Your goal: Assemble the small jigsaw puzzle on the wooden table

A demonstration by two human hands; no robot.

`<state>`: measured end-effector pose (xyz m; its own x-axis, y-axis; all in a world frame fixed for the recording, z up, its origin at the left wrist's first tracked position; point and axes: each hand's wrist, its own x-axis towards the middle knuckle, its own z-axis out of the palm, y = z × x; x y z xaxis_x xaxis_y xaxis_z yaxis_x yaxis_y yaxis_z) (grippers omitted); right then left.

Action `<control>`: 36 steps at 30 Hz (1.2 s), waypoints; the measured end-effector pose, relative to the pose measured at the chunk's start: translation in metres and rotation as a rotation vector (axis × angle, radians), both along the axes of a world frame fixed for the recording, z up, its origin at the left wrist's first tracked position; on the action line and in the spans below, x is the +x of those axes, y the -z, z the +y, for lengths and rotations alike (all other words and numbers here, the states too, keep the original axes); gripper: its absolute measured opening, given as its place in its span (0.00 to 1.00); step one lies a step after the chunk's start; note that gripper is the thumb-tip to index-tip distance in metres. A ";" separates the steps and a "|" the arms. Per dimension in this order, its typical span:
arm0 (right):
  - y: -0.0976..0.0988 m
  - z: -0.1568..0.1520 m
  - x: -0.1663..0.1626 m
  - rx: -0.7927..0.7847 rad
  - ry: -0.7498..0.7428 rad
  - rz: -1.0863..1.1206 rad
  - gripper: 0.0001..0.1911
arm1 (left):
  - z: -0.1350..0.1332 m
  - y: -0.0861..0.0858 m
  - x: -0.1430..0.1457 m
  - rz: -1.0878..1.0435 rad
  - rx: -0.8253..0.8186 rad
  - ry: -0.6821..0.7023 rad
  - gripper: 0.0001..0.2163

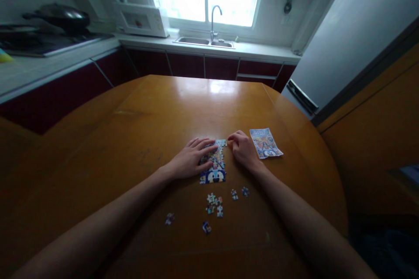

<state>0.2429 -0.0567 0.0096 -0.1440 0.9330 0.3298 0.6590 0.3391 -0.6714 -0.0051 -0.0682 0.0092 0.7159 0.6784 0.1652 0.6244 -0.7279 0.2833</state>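
A partly joined colourful jigsaw puzzle (215, 170) lies on the round wooden table (157, 113) in front of me. My left hand (191, 159) rests flat on its left side, fingers stretched out over the pieces. My right hand (242, 148) sits at the puzzle's upper right corner, its fingertips curled and pinched at the edge; whether a piece is in them I cannot make out. Several loose puzzle pieces (214, 205) lie scattered nearer to me. A printed picture card (265, 142) lies just right of my right hand.
Behind the table runs a kitchen counter with a sink and tap (212, 30) under a bright window, a microwave (142, 19) and a wok on a hob (62, 17) at the left. A grey fridge (330, 52) stands at the right.
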 end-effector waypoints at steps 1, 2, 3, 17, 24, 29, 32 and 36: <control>-0.001 0.000 0.000 0.001 0.002 0.006 0.15 | 0.000 0.000 0.000 0.010 0.004 0.001 0.25; -0.002 -0.001 0.000 0.001 0.007 0.010 0.15 | 0.000 0.000 0.000 0.019 0.007 0.000 0.25; -0.004 -0.001 0.000 0.000 0.014 0.010 0.15 | 0.000 0.000 0.000 0.026 0.010 0.000 0.25; -0.018 -0.008 0.006 -0.128 0.040 -0.254 0.08 | 0.000 -0.002 0.001 0.040 0.007 -0.004 0.25; -0.006 -0.004 0.006 -0.060 -0.035 -0.195 0.13 | 0.000 0.000 0.000 0.035 -0.004 -0.011 0.26; -0.010 -0.009 -0.001 -0.033 -0.152 -0.322 0.15 | 0.000 0.000 0.000 0.027 -0.003 -0.003 0.26; -0.009 -0.010 -0.005 -0.035 -0.142 -0.348 0.14 | 0.000 0.001 0.000 0.018 0.000 0.000 0.26; -0.009 -0.007 -0.005 -0.049 -0.131 -0.258 0.13 | 0.001 0.001 0.000 -0.001 0.007 0.007 0.25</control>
